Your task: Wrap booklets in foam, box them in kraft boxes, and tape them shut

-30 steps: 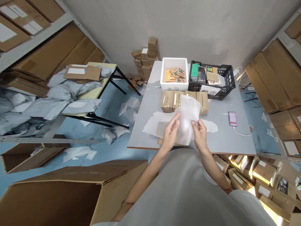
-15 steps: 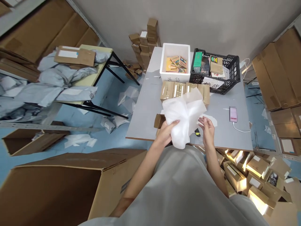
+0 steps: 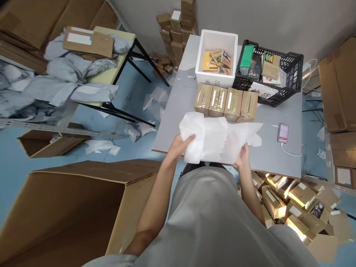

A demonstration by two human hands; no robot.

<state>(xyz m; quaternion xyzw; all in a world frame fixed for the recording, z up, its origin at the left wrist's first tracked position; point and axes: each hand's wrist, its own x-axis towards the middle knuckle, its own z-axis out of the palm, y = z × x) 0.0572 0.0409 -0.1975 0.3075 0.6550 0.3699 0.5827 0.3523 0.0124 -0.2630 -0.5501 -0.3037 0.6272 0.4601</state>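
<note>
A sheet of white foam wrap (image 3: 214,139) is stretched between my hands above the near edge of the grey table (image 3: 169,129). My left hand (image 3: 178,146) grips its thicker, folded left end, thumb on top. At the thin, loose right end, my right hand (image 3: 243,155) pinches the lower edge. Whether anything lies inside the folded part is hidden. Just beyond the wrap stands a row of several taped brown cardboard boxes (image 3: 218,101).
Behind the boxes are a white foam box (image 3: 198,70) with small packs and a black crate (image 3: 296,79) with books. A plugged-in phone (image 3: 283,132) lies right. A large open carton (image 3: 83,178) stands at lower left; many small cartons (image 3: 274,202) cover the floor at right.
The bunched wrap has been opened out sideways. My right hand, earlier apart from it, now holds its right end, and my left hand has moved left. The view has shifted slightly.
</note>
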